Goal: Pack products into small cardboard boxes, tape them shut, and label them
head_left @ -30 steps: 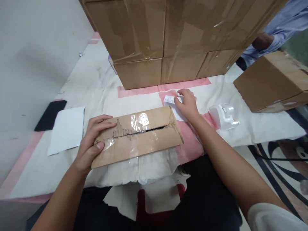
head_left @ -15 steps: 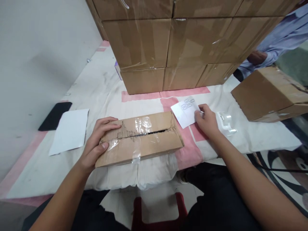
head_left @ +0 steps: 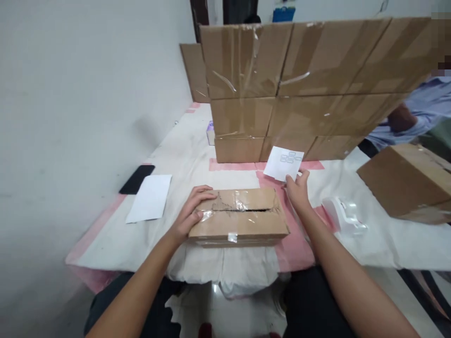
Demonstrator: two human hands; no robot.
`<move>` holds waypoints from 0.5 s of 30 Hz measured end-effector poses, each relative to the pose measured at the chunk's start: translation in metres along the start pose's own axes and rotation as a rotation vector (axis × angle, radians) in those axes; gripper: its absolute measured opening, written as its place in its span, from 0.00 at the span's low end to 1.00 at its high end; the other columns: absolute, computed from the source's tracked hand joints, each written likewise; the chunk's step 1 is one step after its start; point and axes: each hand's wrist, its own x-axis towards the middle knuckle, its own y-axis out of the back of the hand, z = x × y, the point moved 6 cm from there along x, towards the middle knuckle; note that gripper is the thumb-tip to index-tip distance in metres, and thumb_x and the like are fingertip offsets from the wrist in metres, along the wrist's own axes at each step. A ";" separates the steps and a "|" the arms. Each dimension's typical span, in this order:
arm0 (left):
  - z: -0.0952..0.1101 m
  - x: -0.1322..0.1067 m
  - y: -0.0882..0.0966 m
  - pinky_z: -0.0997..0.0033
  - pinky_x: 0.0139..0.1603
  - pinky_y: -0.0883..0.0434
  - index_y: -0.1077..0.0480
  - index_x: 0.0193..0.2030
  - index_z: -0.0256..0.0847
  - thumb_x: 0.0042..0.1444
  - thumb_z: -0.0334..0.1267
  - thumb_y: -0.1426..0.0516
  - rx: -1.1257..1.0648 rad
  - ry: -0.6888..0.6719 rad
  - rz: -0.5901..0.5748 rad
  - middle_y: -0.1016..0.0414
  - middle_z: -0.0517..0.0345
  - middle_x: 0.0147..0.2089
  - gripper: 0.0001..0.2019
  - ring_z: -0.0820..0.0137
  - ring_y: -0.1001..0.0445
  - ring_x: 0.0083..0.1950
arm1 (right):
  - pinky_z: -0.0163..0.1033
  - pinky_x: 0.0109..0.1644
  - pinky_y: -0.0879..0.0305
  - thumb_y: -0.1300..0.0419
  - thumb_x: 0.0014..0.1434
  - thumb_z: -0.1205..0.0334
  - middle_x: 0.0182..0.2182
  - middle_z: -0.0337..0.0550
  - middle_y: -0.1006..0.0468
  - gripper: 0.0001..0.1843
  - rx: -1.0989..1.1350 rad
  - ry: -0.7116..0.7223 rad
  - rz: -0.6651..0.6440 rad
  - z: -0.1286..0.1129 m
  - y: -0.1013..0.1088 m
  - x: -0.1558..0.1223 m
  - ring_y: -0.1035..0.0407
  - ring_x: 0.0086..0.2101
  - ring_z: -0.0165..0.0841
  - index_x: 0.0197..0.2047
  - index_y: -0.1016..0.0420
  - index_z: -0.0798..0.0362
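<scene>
In the lower middle of the frame, the box (head_left: 243, 225) sits on the surface (head_left: 186, 157), its left end under the left hand (head_left: 188, 215), whose fingers are spread across the top with the thumb apart. Right of centre, the right hand (head_left: 298, 190) pinches the paper (head_left: 276, 163) at its lower right edge; the rest extends up and left from the fingers.

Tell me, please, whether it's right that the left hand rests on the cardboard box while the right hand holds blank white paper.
Not blank: the white paper in the right hand bears small outlined shapes, as the head view shows; the rest stands.
</scene>
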 end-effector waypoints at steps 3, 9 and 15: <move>0.005 0.003 -0.002 0.46 0.73 0.45 0.30 0.61 0.43 0.66 0.52 0.49 -0.047 -0.017 -0.005 0.39 0.44 0.65 0.23 0.51 0.42 0.70 | 0.58 0.55 0.31 0.43 0.55 0.57 0.50 0.55 0.26 0.26 -0.080 0.127 0.038 -0.010 0.006 -0.011 0.26 0.46 0.45 0.55 0.45 0.50; 0.012 0.006 -0.002 0.46 0.73 0.43 0.30 0.60 0.44 0.66 0.50 0.49 -0.075 -0.027 -0.023 0.38 0.45 0.64 0.21 0.52 0.40 0.70 | 0.65 0.70 0.49 0.45 0.57 0.52 0.63 0.57 0.33 0.15 -0.430 0.483 -0.104 -0.037 0.006 -0.044 0.43 0.66 0.52 0.46 0.32 0.48; 0.017 0.008 0.001 0.49 0.70 0.38 0.30 0.59 0.46 0.58 0.38 0.46 -0.044 -0.006 -0.033 0.35 0.48 0.63 0.21 0.56 0.36 0.66 | 0.73 0.64 0.45 0.43 0.52 0.47 0.53 0.56 0.24 0.29 -0.542 0.486 -0.225 -0.043 -0.008 -0.060 0.34 0.58 0.61 0.56 0.29 0.46</move>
